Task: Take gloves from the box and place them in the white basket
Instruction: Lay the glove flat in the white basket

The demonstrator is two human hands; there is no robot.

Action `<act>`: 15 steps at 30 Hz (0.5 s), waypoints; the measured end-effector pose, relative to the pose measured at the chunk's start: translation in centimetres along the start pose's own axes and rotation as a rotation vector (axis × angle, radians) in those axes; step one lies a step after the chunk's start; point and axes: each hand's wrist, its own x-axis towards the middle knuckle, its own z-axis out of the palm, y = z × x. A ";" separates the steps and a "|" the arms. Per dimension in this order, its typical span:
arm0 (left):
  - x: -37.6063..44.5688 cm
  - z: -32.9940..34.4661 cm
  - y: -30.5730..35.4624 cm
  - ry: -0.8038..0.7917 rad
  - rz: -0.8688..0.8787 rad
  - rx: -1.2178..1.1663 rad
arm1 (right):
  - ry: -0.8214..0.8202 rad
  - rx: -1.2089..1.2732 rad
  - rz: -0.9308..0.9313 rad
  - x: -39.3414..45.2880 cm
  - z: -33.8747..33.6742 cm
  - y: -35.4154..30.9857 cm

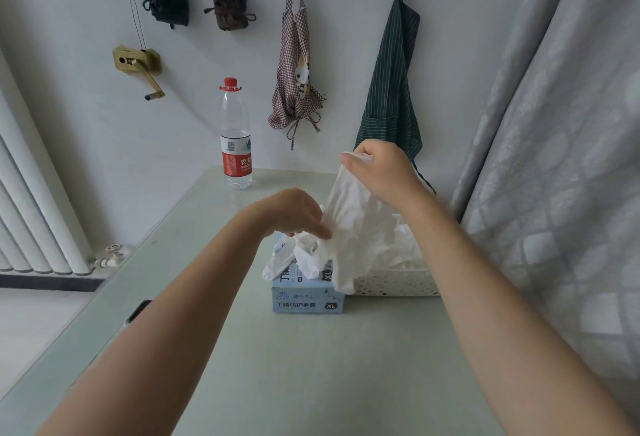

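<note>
Right now, from the head view, two bare hands work over the tabletop [311, 366]. One box [307, 298] sits mid-table, pale blue with an "XL" mark, and one white basket [394, 285] with a perforated wall stands touching its right side. The right hand [375, 168] is raised, its grip pinching the cuff of one white glove [353, 220], which hangs down thin and crumpled, its tip falling over the seam between box and basket. The left hand [294, 213] sits lower, its fingers pinched on the same glove's side, just above the box opening. More gloves spill out of the box top, one finger drooping over the left face; how many I cannot tell. A heap of gloves already lies in the basket, uncounted. One bottle [235, 137] with a red cap stands at the far edge, and two aprons [391, 89] hang on the wall.
</note>
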 end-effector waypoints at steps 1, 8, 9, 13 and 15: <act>-0.2 0.0 0.2 -0.008 0.033 0.004 | -0.015 -0.001 -0.006 0.1 0.1 0.0; 0.0 0.2 -0.1 0.182 0.177 -0.484 | -0.033 0.082 -0.027 0.3 1.0 0.2; 0.1 0.2 -0.3 0.184 0.154 -0.468 | -0.012 0.095 -0.030 0.3 1.0 0.2; 0.4 0.3 -1.6 0.128 0.030 -0.431 | 0.139 0.122 -0.041 0.8 0.3 1.0; 0.5 0.1 -2.7 0.110 0.010 -0.490 | 0.199 0.132 -0.035 1.1 -0.1 1.8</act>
